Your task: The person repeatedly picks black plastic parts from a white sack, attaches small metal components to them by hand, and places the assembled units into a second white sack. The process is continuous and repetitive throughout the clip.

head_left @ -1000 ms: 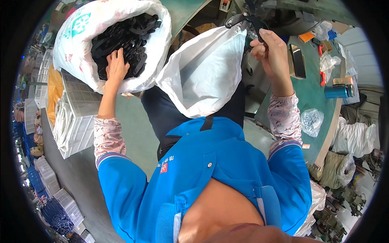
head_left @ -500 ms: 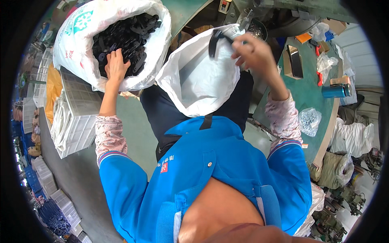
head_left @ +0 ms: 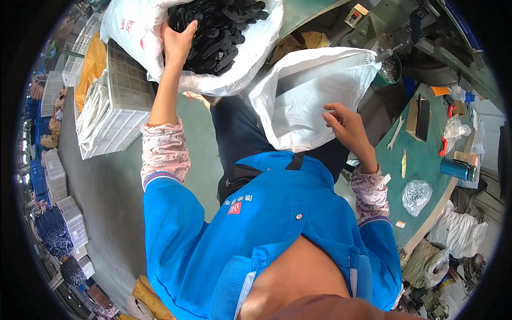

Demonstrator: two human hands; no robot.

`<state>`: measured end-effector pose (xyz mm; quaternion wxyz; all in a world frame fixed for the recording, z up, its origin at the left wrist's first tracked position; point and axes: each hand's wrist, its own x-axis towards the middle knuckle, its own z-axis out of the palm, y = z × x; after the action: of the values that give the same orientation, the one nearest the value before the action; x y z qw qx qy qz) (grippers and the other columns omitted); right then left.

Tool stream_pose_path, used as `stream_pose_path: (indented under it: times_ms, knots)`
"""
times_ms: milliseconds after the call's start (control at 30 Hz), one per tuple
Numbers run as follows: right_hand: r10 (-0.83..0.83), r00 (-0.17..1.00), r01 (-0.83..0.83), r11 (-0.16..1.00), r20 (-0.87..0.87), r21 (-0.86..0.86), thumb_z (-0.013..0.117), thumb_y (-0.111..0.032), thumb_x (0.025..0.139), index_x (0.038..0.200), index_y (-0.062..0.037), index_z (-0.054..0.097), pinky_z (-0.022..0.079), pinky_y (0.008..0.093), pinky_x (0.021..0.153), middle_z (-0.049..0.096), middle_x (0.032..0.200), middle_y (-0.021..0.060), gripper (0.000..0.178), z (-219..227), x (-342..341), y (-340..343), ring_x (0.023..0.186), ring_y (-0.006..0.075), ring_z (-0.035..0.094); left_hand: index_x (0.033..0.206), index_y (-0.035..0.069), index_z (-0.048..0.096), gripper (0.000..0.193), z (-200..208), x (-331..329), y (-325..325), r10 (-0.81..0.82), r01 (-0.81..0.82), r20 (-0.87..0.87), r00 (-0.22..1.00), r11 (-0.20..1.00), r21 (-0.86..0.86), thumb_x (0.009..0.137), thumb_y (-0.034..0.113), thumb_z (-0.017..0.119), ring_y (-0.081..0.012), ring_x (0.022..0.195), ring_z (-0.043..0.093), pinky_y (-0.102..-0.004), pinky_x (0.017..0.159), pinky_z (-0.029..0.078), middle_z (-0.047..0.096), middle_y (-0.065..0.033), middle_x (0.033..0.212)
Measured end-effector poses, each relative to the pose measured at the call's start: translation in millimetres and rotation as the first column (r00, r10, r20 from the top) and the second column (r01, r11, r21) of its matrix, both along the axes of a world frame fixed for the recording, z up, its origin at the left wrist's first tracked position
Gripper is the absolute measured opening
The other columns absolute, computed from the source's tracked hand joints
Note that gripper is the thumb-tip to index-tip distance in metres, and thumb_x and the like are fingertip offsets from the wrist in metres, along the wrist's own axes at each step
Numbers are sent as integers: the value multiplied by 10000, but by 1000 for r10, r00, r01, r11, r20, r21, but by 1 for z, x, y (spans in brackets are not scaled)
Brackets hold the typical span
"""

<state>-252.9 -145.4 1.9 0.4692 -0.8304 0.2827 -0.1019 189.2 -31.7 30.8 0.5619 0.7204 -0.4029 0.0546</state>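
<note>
My left hand (head_left: pixel 177 42) reaches into a white plastic bag (head_left: pixel 234 82) heaped with flat, curved black parts (head_left: pixel 216 45) at the upper left. Its thumb stands apart; the other fingers are partly hidden among the parts, and no held piece shows. Between my thighs, a second white bag (head_left: pixel 304 101) gapes open, with its pale inside showing. Beside that bag's right rim hovers my right hand (head_left: pixel 349 128), open and empty, fingers loosely bent and apart.
White plastic crates (head_left: pixel 125 93) stand left of the full bag. On the green table (head_left: pixel 421 160) at right lie a wrench (head_left: pixel 395 133), a small clear bag (head_left: pixel 416 197), a phone-like dark slab (head_left: pixel 422 117) and a blue bottle (head_left: pixel 457 169). Machinery (head_left: pixel 426 42) fills the upper right.
My right hand held a curved black piece over the second bag; now it is empty and lower, by the rim. My left hand stays in the full bag. The whole view has shifted.
</note>
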Motion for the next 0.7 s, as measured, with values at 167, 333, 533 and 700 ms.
stream_pose_path:
  times_ms: [167,333,533,700]
  knots:
    - [22,995,-23,1000,97,10,591,-155,918,1100,5,603,471,217,589,685,852,79,242,-2,20,6,712,103,637,1186,23,430,486,10,-25,-17,-279,52,-545,791,918,-394,788,47,707,-225,828,626,-376,594,590,564,-122,1039]
    - [-101,960,66,988,263,138,595,-112,909,1055,8,622,482,223,627,673,820,78,191,9,43,19,722,108,637,1091,114,494,327,1,-46,-13,-473,84,-743,473,864,-497,820,61,668,-249,870,628,-436,619,580,581,-69,994]
    - [-318,733,193,945,601,264,639,-101,881,1047,17,602,484,213,696,664,926,55,207,28,90,4,795,97,620,1131,123,483,351,1,-158,-27,-614,274,-789,24,763,-585,827,102,658,-229,834,646,-406,548,594,563,-66,1035]
    - [-510,547,151,840,664,521,641,-73,861,962,3,552,482,232,760,646,975,115,154,34,97,-22,845,136,619,1167,136,463,375,-1,-212,-41,-624,353,-773,-112,702,-619,849,135,662,-193,894,655,-366,603,606,609,-78,1006]
